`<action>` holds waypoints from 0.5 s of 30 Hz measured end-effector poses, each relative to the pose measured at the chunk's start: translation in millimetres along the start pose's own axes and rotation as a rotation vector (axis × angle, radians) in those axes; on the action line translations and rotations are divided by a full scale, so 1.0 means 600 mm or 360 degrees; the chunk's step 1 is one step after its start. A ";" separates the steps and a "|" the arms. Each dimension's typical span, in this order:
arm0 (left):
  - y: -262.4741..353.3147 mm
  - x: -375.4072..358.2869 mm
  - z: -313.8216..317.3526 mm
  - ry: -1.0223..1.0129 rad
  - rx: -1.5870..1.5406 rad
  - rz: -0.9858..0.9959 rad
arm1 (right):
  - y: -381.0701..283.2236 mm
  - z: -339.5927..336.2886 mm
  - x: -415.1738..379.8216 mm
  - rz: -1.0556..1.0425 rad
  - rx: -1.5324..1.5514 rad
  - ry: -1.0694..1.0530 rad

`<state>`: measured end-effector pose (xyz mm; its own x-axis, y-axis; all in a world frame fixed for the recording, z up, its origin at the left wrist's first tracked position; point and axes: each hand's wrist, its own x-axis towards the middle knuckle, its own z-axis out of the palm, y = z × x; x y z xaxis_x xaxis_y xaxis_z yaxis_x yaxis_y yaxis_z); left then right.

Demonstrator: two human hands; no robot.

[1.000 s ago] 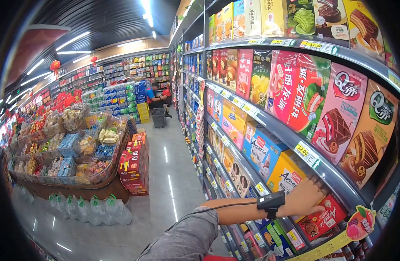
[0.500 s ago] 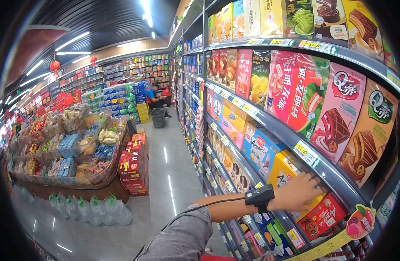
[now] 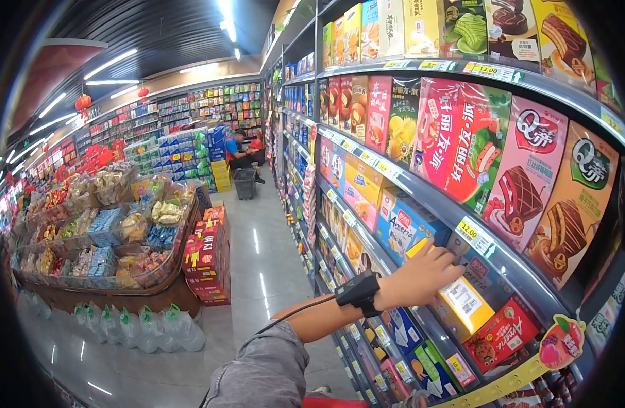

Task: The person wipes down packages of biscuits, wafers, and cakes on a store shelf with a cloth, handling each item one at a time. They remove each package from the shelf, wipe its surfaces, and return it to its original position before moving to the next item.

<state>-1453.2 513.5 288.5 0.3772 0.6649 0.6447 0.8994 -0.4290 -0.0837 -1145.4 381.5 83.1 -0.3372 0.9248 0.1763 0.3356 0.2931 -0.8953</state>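
My left hand [image 3: 421, 273], with a black device [image 3: 359, 292] strapped at its wrist, grips a yellow cookie box [image 3: 465, 302] at the shelf. A white label with a barcode shows on the box's side; my fingers cover its upper part. Just left of it stands a blue Ameria box [image 3: 402, 224], and below lies a red Ameria box [image 3: 504, 334] with a cookie picture. Behind the yellow box, another darker box [image 3: 477, 265] shows inside the shelf. My right hand is out of view.
Pie and cake boxes [image 3: 455, 143] fill the shelf above, behind a price rail [image 3: 472, 234]. A yellow strip with a fruit-shaped tag [image 3: 561, 343] juts out at lower right. Left of the aisle are a snack display [image 3: 102, 238] and red cartons [image 3: 207, 262]. A person [image 3: 238, 153] crouches farther off.
My left hand has moved left and slightly up, drawing the yellow cookie box outward and tilting it. Its barcode side and a darker box behind it now show.
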 end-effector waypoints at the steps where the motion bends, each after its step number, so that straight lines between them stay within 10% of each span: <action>1: -0.002 -0.008 -0.003 -0.0023 0.0025 -0.0019 | -0.007 -0.001 -0.001 0.0067 -0.0004 -0.0005; 7: -0.009 -0.059 -0.007 0.0138 0.0208 0.0082 | 0.009 0.003 -0.008 0.0099 0.0050 0.0033; 15: 0.050 -0.181 -0.072 0.0395 -0.0041 -0.0131 | 0.375 0.082 -0.039 0.0190 -0.0344 0.0092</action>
<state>-1476.4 402.0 248.8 0.2344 0.5292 0.8155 0.9177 -0.3973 -0.0059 -1105.2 413.9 -142.2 -0.2351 0.9664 0.1035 0.5524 0.2205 -0.8039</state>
